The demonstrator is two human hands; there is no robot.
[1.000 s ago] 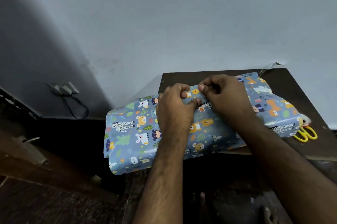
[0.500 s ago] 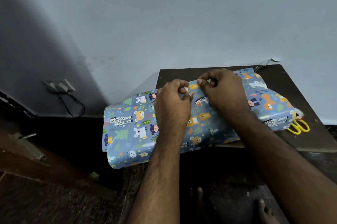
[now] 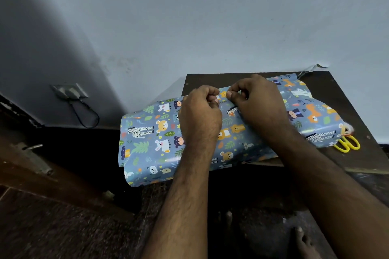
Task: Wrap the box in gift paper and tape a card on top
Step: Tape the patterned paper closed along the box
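Note:
Blue gift paper [image 3: 147,138] printed with cartoon animals is folded over the box, which it hides completely. The bundle lies on a small dark table [image 3: 336,94] and sticks out past its left edge. My left hand [image 3: 200,115] and my right hand [image 3: 256,100] sit close together on top of the bundle, both pinching the paper's far edge between thumb and fingers. No card is in view.
Yellow-handled scissors [image 3: 347,142] lie on the table at the right, beside the paper's right end. A light wall stands right behind the table. A wall socket with a dark cable [image 3: 84,115] is at the left. My bare feet [image 3: 303,242] stand on the dark floor below.
Both hands have stayed on the paper's top edge, with the fingertips drawn a little closer together. The view has shifted slightly.

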